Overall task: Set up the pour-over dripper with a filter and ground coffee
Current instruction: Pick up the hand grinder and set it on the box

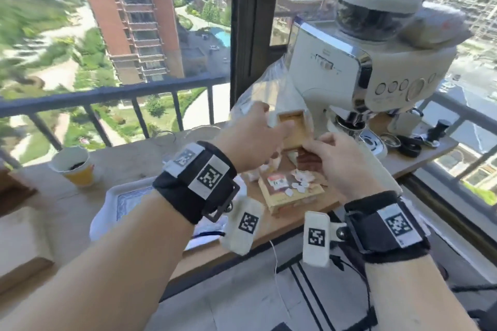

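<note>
Head view. The left hand [250,139] and right hand [338,161] meet over the far part of the wooden counter [129,161], holding a small open carton [291,126] raised above it, just in front of the coffee machine [336,67]. The left fingers curl round the carton's left side. The right fingers [326,139] pinch a brown piece [309,162] at its lower end; blur hides whether this is a flap or something being drawn out. Whether the carton holds filters cannot be told. It looks like light, thin card that would crush under a hard squeeze, so it is best held by its side walls, as here, and any paper inside would be limp and easily torn, so better lifted by an edge. A printed box [290,193] lies on the counter directly below the hands. A paper cup [74,166] with a dark fill, probably the ground coffee, stands well apart at the left; it is light and easily tipped. No dripper can be picked out. Room is tight ahead, against the machine, and at the right among dark accessories [411,146]. The counter's near edge lies close under the wrists, with a tray [113,201] near it at the left.
</note>
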The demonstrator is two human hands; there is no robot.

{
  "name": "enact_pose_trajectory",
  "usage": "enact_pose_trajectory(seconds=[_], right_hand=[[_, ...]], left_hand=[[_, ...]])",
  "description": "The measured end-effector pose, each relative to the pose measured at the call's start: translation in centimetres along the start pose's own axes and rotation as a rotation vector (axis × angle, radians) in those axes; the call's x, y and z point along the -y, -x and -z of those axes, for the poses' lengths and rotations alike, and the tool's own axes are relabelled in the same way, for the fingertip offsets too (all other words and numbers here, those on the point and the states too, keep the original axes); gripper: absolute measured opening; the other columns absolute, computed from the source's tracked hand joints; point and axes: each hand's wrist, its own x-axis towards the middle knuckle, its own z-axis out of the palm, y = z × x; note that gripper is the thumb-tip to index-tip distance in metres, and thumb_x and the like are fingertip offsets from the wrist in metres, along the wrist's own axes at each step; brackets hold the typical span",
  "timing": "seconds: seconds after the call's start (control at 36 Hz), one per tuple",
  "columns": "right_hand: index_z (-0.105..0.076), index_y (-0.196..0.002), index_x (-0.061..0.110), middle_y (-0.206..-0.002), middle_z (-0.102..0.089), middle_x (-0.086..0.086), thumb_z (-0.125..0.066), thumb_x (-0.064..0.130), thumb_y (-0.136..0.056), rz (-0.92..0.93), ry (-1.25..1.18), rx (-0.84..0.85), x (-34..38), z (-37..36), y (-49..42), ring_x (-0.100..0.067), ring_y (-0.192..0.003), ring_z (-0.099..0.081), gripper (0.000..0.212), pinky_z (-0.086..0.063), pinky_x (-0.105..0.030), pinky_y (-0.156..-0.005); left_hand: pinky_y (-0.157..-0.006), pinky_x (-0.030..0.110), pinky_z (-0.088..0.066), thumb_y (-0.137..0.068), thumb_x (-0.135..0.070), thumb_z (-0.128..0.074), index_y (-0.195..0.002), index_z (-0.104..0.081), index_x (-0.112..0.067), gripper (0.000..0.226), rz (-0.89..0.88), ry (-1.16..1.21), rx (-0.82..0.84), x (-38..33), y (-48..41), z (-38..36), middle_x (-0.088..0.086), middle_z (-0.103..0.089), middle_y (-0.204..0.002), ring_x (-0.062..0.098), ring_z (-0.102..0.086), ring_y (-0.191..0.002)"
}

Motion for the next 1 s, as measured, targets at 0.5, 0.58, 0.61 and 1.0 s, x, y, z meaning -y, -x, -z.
enact_pose_trajectory(seconds=[0.5,0.58,0.61,1.0], right_hand=[[-0.048,-0.114,0.002,-0.093,-0.075,-0.029,-0.07,0.008,-0.095,0.046,-0.307,0.153,5.2,-2.3,2.1,-0.038,-0.077,-0.075,0.029,-0.059,-0.032,-0.059],[-0.045,-0.121,0.003,-0.102,-0.073,-0.031,-0.075,0.015,-0.093,-0.026,-0.206,0.197,5.1,-2.5,2.0,-0.042,-0.081,-0.077,0.042,-0.061,-0.034,-0.059],[-0.046,-0.12,0.003,-0.101,-0.073,-0.03,-0.076,0.016,-0.092,-0.032,-0.151,0.193,4.9,-2.6,1.9,-0.04,-0.078,-0.077,0.043,-0.06,-0.034,-0.057],[-0.063,-0.093,0.007,-0.074,-0.078,-0.005,-0.073,0.005,-0.09,0.121,0.114,0.07,2.7,-2.4,-0.7,-0.02,-0.066,-0.077,0.01,-0.056,-0.024,-0.054]], left_hand=[[-0.068,0.038,-0.063,-0.103,-0.019,-0.06,-0.114,-0.073,-0.029,0.02,-0.202,0.344,-0.233,1.5,-1.7,2.7,-0.003,-0.075,-0.071,0.021,-0.077,-0.071],[-0.071,0.04,-0.064,-0.103,-0.017,-0.06,-0.107,-0.075,-0.032,0.022,-0.166,0.409,-0.233,2.3,-1.8,2.7,0.002,-0.077,-0.074,0.027,-0.077,-0.074],[-0.071,0.039,-0.064,-0.103,-0.017,-0.059,-0.111,-0.076,-0.028,0.022,-0.151,0.428,-0.231,2.6,-1.8,2.6,0.005,-0.078,-0.078,0.028,-0.078,-0.076],[-0.063,0.031,-0.063,-0.103,-0.023,-0.063,-0.123,-0.073,-0.015,0.024,0.014,0.546,-0.137,4.4,-2.5,1.6,0.009,-0.081,-0.087,0.026,-0.079,-0.077]])
